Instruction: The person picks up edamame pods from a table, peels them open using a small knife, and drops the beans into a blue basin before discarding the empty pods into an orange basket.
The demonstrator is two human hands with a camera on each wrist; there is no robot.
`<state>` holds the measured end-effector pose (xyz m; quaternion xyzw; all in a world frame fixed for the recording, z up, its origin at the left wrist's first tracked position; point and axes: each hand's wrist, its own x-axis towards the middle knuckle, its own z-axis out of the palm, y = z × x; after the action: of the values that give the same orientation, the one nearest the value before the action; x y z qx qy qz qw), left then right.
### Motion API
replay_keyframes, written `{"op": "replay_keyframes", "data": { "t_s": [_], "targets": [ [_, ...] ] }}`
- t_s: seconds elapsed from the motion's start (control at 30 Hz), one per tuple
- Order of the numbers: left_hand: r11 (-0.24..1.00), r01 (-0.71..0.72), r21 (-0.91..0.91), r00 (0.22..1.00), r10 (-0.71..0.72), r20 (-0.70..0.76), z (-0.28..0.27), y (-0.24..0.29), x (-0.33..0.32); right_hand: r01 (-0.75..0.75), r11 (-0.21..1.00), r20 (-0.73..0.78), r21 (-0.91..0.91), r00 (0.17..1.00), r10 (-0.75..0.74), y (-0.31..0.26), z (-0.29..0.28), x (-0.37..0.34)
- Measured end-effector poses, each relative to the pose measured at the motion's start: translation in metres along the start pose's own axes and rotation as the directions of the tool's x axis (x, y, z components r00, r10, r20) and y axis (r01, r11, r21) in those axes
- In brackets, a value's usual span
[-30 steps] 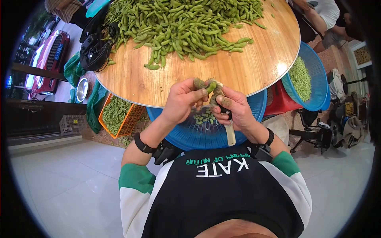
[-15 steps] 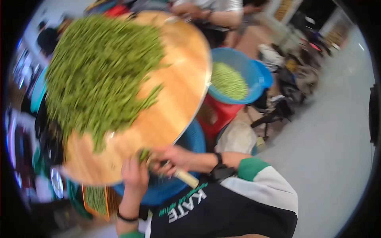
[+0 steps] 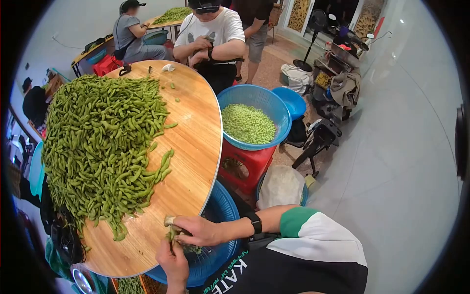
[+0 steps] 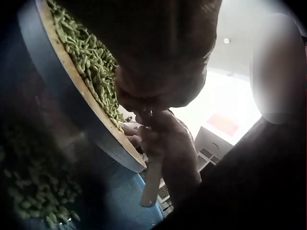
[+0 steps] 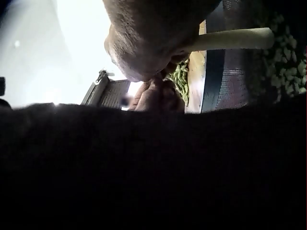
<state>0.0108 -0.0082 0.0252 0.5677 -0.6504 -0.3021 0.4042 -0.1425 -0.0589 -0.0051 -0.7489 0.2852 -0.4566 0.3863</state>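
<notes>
My left hand (image 3: 174, 262) pinches a green soybean pod (image 3: 171, 235) just over the near edge of the round wooden table (image 3: 196, 161). Against that pod my right hand (image 3: 203, 231) meets the left one, fingertips close together. A tool with a pale, flat, round-ended handle (image 5: 237, 39) sticks out of the right hand's grip; its other end is hidden in the fingers. The same pale handle (image 4: 152, 184) shows in the left wrist view. Below the hands stands a blue plastic basket (image 3: 227, 203) with shelled beans in it.
A large heap of pods (image 3: 107, 147) covers the table's left side. Beyond its right edge, a blue basin (image 3: 281, 110) of shelled beans rests on a red stool (image 3: 249, 169). Across the table sits a person in white (image 3: 215, 36). A black fan (image 3: 313, 36) stands farther back.
The head view has swung to the right and up, bringing the people across the table and the fan into sight. Both hands stay together at the pod; the pale handle no longer shows in the head view.
</notes>
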Motion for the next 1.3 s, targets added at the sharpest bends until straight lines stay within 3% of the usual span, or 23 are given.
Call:
{"op": "replay_keyframes", "data": {
  "t_s": [0.13, 0.23, 0.3, 0.4, 0.43, 0.53, 0.6, 0.67, 0.73, 0.8, 0.87, 0.93, 1.03, 1.1, 1.23, 1.3],
  "targets": [
    [1.0, 0.013, -0.018, 0.999, -0.012, 0.041, -0.002, -0.005, -0.005, 0.111, 0.984, 0.1, -0.142, 0.99, -0.097, 0.001, -0.001, 0.001],
    [0.999, 0.054, 0.0, 0.998, -0.054, 0.03, 0.001, -0.006, -0.005, 0.195, 0.957, 0.082, -0.217, 0.98, -0.181, -0.001, -0.001, 0.002],
    [0.997, -0.053, 0.05, 0.998, 0.053, 0.015, 0.001, -0.01, -0.008, 0.18, 0.959, 0.187, -0.221, 0.972, -0.14, 0.002, -0.002, 0.001],
    [0.996, -0.007, 0.088, 0.998, 0.001, 0.065, -0.005, 0.0, -0.02, 0.252, 0.932, 0.176, -0.26, 0.961, -0.211, 0.011, 0.003, -0.004],
    [0.995, 0.085, 0.058, 0.99, -0.091, 0.108, -0.011, 0.005, -0.022, 0.312, 0.917, 0.189, -0.247, 0.944, -0.27, 0.01, 0.003, -0.001],
    [0.997, 0.058, 0.054, 0.995, -0.062, 0.076, -0.031, 0.003, -0.031, 0.251, 0.94, 0.258, -0.232, 0.947, -0.189, 0.005, 0.006, 0.002],
    [0.991, 0.049, 0.126, 0.998, -0.044, -0.043, -0.055, 0.0, -0.047, 0.172, 0.966, 0.285, -0.192, 0.952, -0.113, 0.002, 0.006, 0.004],
    [0.861, 0.106, 0.498, 0.979, -0.003, -0.203, -0.093, -0.009, -0.059, 0.176, 0.98, 0.358, -0.097, 0.925, -0.131, 0.0, 0.0, 0.006],
    [0.621, 0.259, 0.74, 0.92, 0.076, -0.385, -0.136, -0.032, -0.065, 0.251, 0.963, 0.469, -0.095, 0.865, -0.178, 0.0, -0.002, 0.007],
    [0.339, 0.302, 0.891, 0.907, 0.186, -0.379, -0.178, -0.054, -0.062, 0.272, 0.959, 0.511, -0.083, 0.837, -0.194, 0.002, -0.001, 0.009],
    [0.49, 0.235, 0.839, 0.893, 0.233, -0.385, -0.202, -0.09, -0.042, 0.297, 0.955, 0.499, -0.021, 0.83, -0.248, 0.004, 0.002, 0.007],
    [0.64, 0.289, 0.712, 0.907, 0.056, -0.418, -0.216, -0.125, -0.009, 0.29, 0.956, 0.501, -0.039, 0.834, -0.232, 0.001, 0.004, 0.006],
    [0.591, 0.348, 0.728, 0.898, 0.012, -0.44, -0.234, -0.184, 0.038, 0.242, 0.967, 0.509, -0.084, 0.844, -0.167, 0.002, 0.0, 0.001],
    [0.412, 0.6, 0.686, 0.776, -0.093, -0.623, -0.238, -0.201, 0.057, 0.199, 0.974, 0.508, -0.109, 0.853, -0.118, 0.001, -0.003, -0.001],
    [0.432, 0.63, 0.645, 0.731, -0.05, -0.681, -0.232, -0.215, 0.066, 0.114, 0.988, 0.479, -0.104, 0.876, -0.051, -0.001, -0.004, -0.003],
    [0.554, 0.323, 0.767, 0.889, 0.101, -0.447, -0.225, -0.219, 0.068, 0.125, 0.987, 0.498, -0.099, 0.865, -0.059, -0.001, -0.003, -0.001]
  ]
}}
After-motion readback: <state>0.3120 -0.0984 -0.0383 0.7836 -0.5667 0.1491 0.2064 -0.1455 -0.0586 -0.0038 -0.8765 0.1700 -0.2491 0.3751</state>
